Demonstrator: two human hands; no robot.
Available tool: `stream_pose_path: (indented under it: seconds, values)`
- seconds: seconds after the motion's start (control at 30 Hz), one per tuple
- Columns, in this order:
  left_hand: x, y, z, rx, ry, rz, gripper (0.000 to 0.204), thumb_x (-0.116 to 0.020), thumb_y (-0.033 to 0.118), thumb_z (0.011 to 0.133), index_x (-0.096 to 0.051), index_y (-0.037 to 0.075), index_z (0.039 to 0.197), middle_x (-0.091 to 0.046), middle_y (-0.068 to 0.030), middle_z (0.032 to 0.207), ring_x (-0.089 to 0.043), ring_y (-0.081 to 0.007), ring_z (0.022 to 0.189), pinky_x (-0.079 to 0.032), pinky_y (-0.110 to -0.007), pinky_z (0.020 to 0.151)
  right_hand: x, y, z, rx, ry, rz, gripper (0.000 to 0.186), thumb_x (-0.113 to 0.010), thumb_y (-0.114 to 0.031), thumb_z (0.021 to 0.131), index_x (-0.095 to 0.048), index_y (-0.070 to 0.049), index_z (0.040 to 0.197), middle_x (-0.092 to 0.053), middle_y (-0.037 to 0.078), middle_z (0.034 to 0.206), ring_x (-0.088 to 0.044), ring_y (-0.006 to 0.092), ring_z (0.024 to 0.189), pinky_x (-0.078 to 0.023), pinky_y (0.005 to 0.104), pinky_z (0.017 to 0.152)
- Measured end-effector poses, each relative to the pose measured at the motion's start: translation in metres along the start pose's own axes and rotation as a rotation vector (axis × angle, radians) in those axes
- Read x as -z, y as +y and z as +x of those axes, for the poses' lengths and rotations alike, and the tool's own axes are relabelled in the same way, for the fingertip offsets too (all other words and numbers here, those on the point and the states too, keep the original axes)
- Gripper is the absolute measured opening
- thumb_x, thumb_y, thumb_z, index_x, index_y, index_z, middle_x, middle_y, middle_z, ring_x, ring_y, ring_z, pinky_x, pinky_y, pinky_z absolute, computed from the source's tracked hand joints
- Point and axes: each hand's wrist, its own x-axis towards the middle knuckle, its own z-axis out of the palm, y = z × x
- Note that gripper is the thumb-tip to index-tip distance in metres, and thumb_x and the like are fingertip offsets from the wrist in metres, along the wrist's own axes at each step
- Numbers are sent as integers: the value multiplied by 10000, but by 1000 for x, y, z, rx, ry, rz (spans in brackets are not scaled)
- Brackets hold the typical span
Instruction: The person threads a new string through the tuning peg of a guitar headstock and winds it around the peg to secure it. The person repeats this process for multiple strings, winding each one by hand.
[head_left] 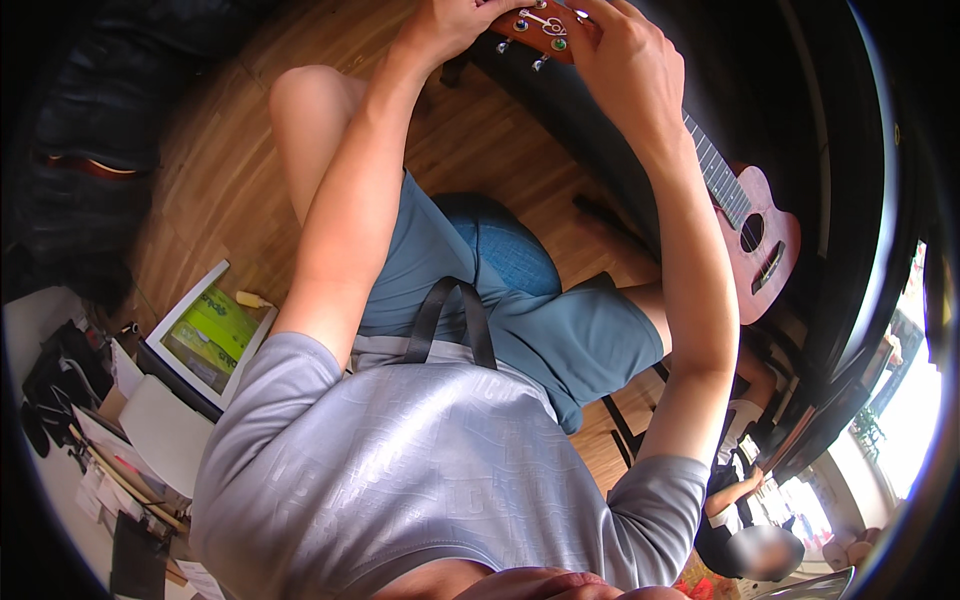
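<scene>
A reddish-brown headstock (540,30) with metal tuning pegs and a pale emblem is at the top edge, between my two hands. The rest of its instrument is cut off or hidden. My left hand (447,25) closes on its left end, with the fingertips partly out of view. From the right, my right hand (632,75) pinches at its edge, thumb and fingers beside a small shiny metal part (582,15). A pink ukulele (768,235) leans beyond my right forearm. Its neck runs up behind that wrist, and I cannot tell whether it joins this headstock.
A large glossy black piece of furniture (850,150) curves along the right. At left stand a white-framed box with green contents (210,330), a white chair back (165,430) and papers. Black padded cases (90,110) lie at far left. Another person (745,520) sits at lower right.
</scene>
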Motion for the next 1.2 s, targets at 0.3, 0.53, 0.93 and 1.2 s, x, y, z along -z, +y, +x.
stream_pose_path:
  seconds: [0.3,0.53,0.93,1.2]
  values:
    - [0,3,-1,37,0,-7,98,-753,114,893,-804,84,972,-700,-74,1062,-694,-241,1012,-550,-349,906,-6,10,10,42,-53,-24,111,-665,-126,897,-764,-100,941,-689,164,877,-696,368,775,-566,465,697]
    - [-1,3,-1,47,0,-4,112,-746,92,879,-800,83,977,-703,-71,1070,-696,-242,1018,-552,-347,912,-18,18,18,58,-81,-34,111,-679,-150,890,-764,-81,904,-696,169,869,-704,374,804,-572,469,729]
    - [0,-3,0,-11,22,2,106,-752,77,867,-793,71,964,-704,-80,1057,-695,-251,1018,-555,-354,906,-13,7,18,9,-95,67,129,-724,-170,858,-768,-69,924,-713,167,919,-706,373,849,-571,458,757]
    - [-1,-4,0,-5,14,-6,112,-742,92,881,-795,74,979,-703,-80,1068,-693,-250,1032,-552,-350,915,-25,15,14,30,10,32,106,-756,-146,837,-750,-59,897,-693,139,895,-693,349,837,-554,451,752]
